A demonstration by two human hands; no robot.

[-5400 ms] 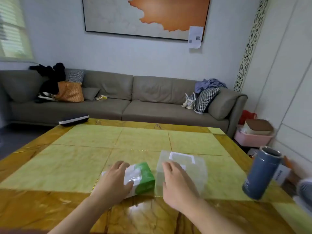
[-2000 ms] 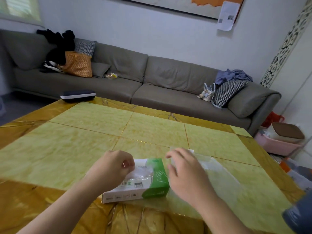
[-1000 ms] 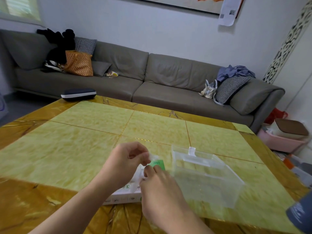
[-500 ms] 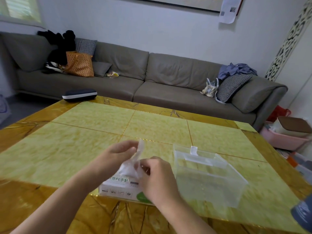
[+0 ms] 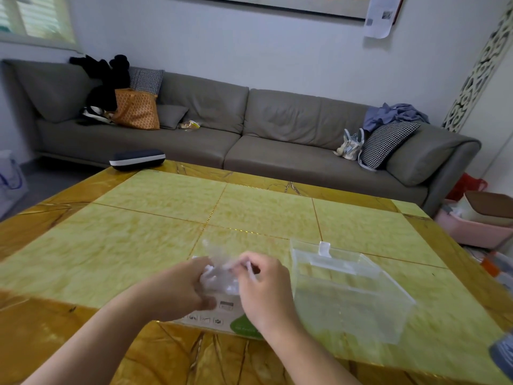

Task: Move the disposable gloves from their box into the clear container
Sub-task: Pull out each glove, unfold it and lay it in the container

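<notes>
A white and green glove box (image 5: 222, 318) lies on the yellow marbled table, mostly hidden under my hands. A crumpled bunch of thin clear disposable gloves (image 5: 220, 275) sticks up out of the box. My left hand (image 5: 177, 291) grips the bunch from the left. My right hand (image 5: 263, 290) pinches it from the right. The clear container (image 5: 349, 290) stands open just right of the box, with a white clip on its far wall, and looks empty.
A dark blue tumbler (image 5: 502, 354) shows at the right edge, near the table's front corner. A dark flat case (image 5: 137, 159) lies at the table's far left corner. A grey sofa (image 5: 249, 134) runs behind the table.
Both hands have closed in on the gloves and bunched them up above the box. The glove that stood up loosely in my left hand is now crumpled between both hands.
</notes>
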